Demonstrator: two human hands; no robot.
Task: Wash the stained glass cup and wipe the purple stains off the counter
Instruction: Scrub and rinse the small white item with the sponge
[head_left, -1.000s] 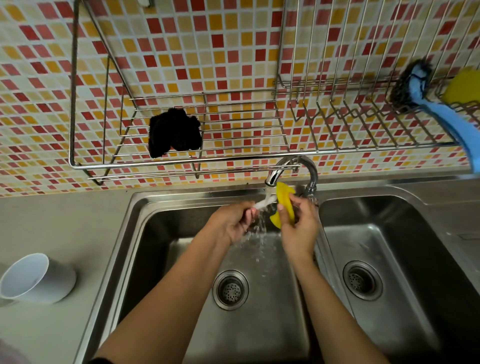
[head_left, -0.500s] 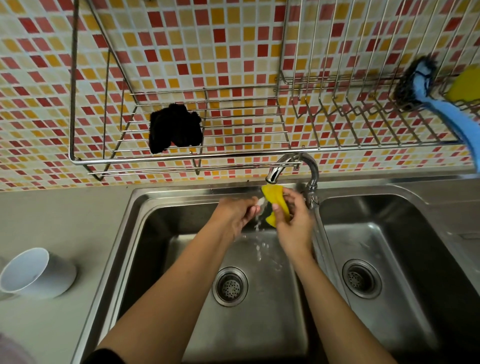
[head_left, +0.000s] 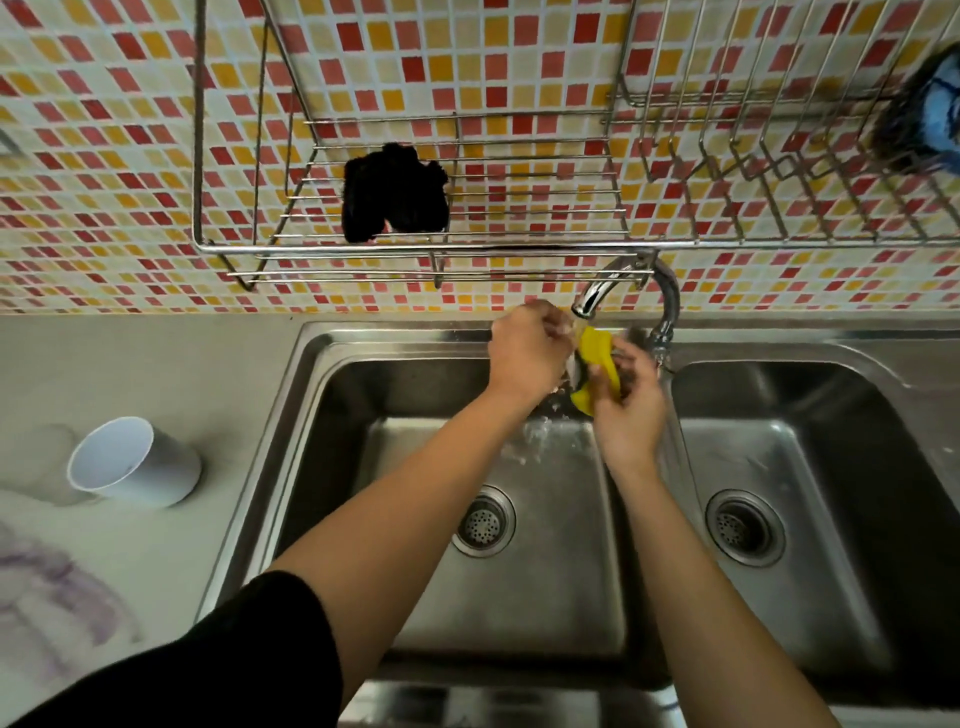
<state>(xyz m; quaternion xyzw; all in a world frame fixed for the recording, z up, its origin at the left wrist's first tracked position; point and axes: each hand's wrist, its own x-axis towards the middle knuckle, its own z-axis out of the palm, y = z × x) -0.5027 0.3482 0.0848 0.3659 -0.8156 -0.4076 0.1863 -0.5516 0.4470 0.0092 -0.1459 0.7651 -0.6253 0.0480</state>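
At eight o'clock, purple stains (head_left: 47, 587) smear the counter (head_left: 156, 364). A white cup (head_left: 132, 462) lies on its side at nine, with bare counter between it and the sink (head_left: 311, 395) rim. Under the faucet (head_left: 592, 299) at twelve, the left hand (head_left: 527, 353) is curled, its hold hidden. The right hand (head_left: 631, 415) grips a yellow sponge (head_left: 597, 351).

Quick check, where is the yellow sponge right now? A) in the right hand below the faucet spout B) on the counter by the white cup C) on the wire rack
A: the right hand grips the yellow sponge just below the faucet spout, over the sink.
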